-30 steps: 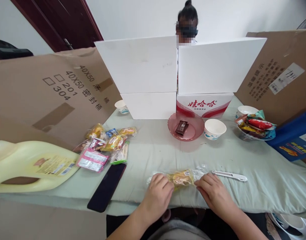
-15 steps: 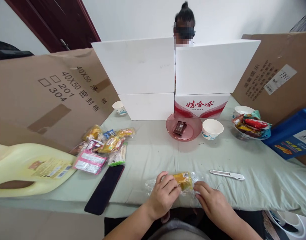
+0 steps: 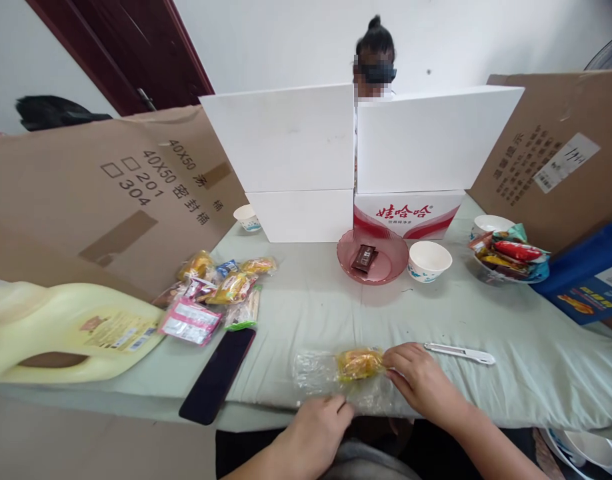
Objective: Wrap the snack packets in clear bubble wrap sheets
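We note the surface point(image 3: 306, 300), cloth-covered, filling the frame's lower half. Lower centre lies 1 clear snack wrapper point(image 3: 343, 370) with a yellow cake inside. Right hand point(image 3: 421, 383) pinches its right end; left hand point(image 3: 316, 427) touches its near edge, fingers curled, grip unclear.

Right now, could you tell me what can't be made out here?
Head view only:
- snack packet: label too small to read.
- left hand: fingertips at the wrapper edge, grip unclear.
- person: body hidden by white boxes.
- yellow jug: cut off at the left edge.
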A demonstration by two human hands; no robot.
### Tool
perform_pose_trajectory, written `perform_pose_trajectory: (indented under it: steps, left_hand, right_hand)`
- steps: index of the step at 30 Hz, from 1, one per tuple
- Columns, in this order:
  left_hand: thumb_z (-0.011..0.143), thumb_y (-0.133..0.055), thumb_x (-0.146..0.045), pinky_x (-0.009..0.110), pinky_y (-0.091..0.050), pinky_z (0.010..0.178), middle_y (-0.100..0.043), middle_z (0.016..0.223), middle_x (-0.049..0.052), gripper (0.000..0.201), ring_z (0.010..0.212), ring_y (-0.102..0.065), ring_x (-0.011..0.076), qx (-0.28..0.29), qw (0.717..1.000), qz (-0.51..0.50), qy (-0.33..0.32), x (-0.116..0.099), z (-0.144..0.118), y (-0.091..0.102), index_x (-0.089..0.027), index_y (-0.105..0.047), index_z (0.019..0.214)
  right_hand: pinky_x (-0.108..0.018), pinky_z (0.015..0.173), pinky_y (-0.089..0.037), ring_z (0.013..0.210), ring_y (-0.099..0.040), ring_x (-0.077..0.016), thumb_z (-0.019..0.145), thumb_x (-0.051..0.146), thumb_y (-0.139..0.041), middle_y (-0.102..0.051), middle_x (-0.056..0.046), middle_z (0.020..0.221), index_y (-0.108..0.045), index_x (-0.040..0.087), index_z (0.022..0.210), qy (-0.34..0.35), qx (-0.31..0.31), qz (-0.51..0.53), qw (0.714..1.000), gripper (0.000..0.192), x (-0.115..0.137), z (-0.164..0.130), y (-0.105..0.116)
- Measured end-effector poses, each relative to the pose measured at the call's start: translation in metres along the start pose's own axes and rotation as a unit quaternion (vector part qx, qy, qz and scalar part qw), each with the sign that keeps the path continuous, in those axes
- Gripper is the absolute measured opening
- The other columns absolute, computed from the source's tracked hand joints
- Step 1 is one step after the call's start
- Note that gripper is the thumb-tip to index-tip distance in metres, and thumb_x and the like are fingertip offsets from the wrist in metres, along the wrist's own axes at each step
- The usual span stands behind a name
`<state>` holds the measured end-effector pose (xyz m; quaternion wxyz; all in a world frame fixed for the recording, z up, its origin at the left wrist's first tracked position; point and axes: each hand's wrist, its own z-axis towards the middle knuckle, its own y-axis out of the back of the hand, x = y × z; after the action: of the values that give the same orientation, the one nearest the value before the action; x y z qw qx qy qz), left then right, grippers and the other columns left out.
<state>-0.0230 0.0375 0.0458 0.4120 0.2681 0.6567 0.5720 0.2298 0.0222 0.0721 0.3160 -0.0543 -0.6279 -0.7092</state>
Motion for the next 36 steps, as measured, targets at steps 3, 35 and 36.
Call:
perform_pose_trajectory:
  steps: [3, 35, 36]
  left_hand:
    - [0.085, -0.046, -0.008, 0.028, -0.05, 0.057, -0.062, 0.076, 0.002, 0.016, 0.061, -0.06, 0.0178, -0.077, 0.996, -0.014, 0.036, 0.005, 0.008, 0.004, -0.02, -0.057, 0.085]
    - [0.078, -0.067, -0.021, 0.053, -0.038, 0.107, -0.04, 0.142, 0.014, 0.072, 0.131, -0.041, 0.0305, -0.208, 0.966, -0.136, 0.064, 0.066, 0.081, -0.029, -0.024, -0.033, 0.141]
    - [0.078, -0.068, -0.021, 0.053, -0.037, 0.108, -0.038, 0.144, 0.014, 0.075, 0.133, -0.039, 0.0307, -0.21, 0.965, -0.139, 0.069, 0.067, 0.081, -0.031, -0.023, -0.03, 0.142]
  right_hand:
    - [-0.033, 0.079, -0.047, 0.083, -0.062, -0.0175, 0.095, 0.021, -0.042, -0.067, -0.004, 0.089, -0.06, 0.021, 0.093, -0.03, -0.002, 0.017, 0.999, 0.018, -0.001, 0.006, 0.003]
    - [-0.048, 0.095, -0.044, 0.115, -0.051, -0.03, 0.078, 0.019, -0.064, -0.057, -0.012, 0.127, -0.053, 0.022, 0.126, -0.054, -0.009, -0.057, 0.997, 0.049, -0.016, 0.048, -0.026]
    - [-0.047, 0.093, -0.045, 0.111, -0.053, -0.0293, 0.077, 0.017, -0.063, -0.061, -0.011, 0.121, -0.054, 0.021, 0.125, -0.052, 0.0, -0.051, 0.997, 0.048, -0.017, 0.052, -0.026]
